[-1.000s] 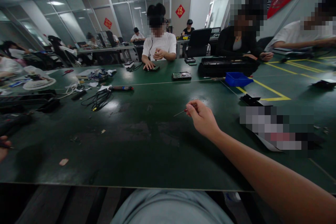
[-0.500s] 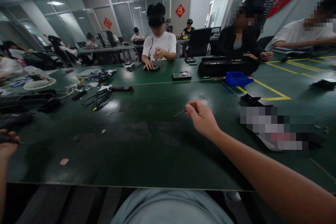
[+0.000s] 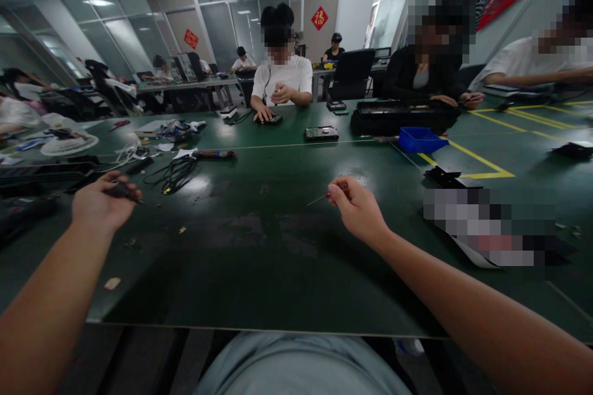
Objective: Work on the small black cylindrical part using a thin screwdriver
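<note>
My left hand (image 3: 102, 200) is closed around a dark-handled screwdriver (image 3: 124, 190), held over the left part of the green table with its short thin tip toward the right. Nearer the middle, my right hand (image 3: 356, 207) pinches a red-handled screwdriver (image 3: 319, 199). Its slim metal shaft points left and slightly down, and my fingers cover most of the handle. Both hands are above the table surface (image 3: 245, 284), well apart from each other. A coil of black cable (image 3: 173, 174) lies beyond my left hand.
At the far side a person in white (image 3: 282, 80) handles a dark device. A circuit-board device (image 3: 321, 133), a blue bin (image 3: 422, 139) and a long black housing (image 3: 403, 117) stand ahead. Black parts (image 3: 442, 176) lie at right, a paper scrap (image 3: 112, 284) at left.
My left hand has moved from the left edge inward to the right and farther over the table, carrying the dark screwdriver. My right hand stays almost in place.
</note>
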The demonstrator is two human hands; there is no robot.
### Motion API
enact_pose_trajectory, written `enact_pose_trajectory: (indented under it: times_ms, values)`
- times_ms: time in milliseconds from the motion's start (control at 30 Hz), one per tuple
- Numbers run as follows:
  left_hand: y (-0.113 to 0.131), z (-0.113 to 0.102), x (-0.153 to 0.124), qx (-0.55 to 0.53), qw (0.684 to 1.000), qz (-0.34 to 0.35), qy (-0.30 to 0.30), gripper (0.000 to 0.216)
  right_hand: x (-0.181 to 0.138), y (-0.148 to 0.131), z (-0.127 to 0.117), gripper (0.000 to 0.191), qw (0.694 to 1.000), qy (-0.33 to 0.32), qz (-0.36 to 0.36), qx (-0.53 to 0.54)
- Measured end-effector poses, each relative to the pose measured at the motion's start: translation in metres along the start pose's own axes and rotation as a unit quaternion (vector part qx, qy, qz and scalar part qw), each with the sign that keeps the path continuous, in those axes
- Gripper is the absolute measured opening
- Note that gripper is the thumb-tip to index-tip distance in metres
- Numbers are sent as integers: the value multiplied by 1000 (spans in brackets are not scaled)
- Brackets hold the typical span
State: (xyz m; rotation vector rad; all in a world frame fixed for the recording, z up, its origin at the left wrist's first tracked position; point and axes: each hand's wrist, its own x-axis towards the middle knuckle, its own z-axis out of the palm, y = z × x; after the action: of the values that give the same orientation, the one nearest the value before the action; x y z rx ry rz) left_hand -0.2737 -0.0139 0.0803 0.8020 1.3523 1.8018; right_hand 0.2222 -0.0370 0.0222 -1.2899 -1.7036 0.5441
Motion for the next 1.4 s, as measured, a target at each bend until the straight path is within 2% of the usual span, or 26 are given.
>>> enact_pose_trajectory:
  times_ms: [67,167,267,467,633,733,833,933,1033,1100,1167,1267,1400]
  values:
    - [-4,34,-19,-49,998,-48,-9,17,0,0,0,23,1000,2,-1,2]
    - [-14,78,-47,-73,990,-70,-101,17,1,0,0,22,1000,7,3,10]
    - [-30,113,-73,-62,982,-89,-153,21,1,0,0,25,1000,3,5,12]
    - [-56,173,-123,-50,960,-109,-253,24,-1,-2,-2,26,1000,-9,-2,-2]
    - [-70,209,-153,-23,944,-97,-315,29,-2,-5,-3,25,1000,-19,3,5]
    - [-81,220,-164,39,936,-51,-347,27,-3,-6,-3,25,1000,-24,6,5]
    - [-94,221,-169,96,913,-33,-395,27,-4,-8,-3,26,1000,-21,2,-1]
    - [-105,216,-170,155,879,-5,-451,29,-5,-9,-3,27,1000,-15,-9,-9]
    - [-114,211,-168,245,834,63,-490,44,-6,-10,-3,29,1000,-15,-18,-16]
    - [-118,209,-168,302,806,109,-497,50,-6,-11,-2,29,1000,-13,-20,-8]
    - [-121,207,-168,338,788,137,-496,45,-6,-11,-2,28,1000,-4,-22,2]
    - [-121,206,-166,366,775,160,-490,32,-7,-11,-3,27,1000,12,-26,6]
    - [-123,203,-160,363,762,214,-492,32,-9,-11,-3,24,998,23,-37,37]
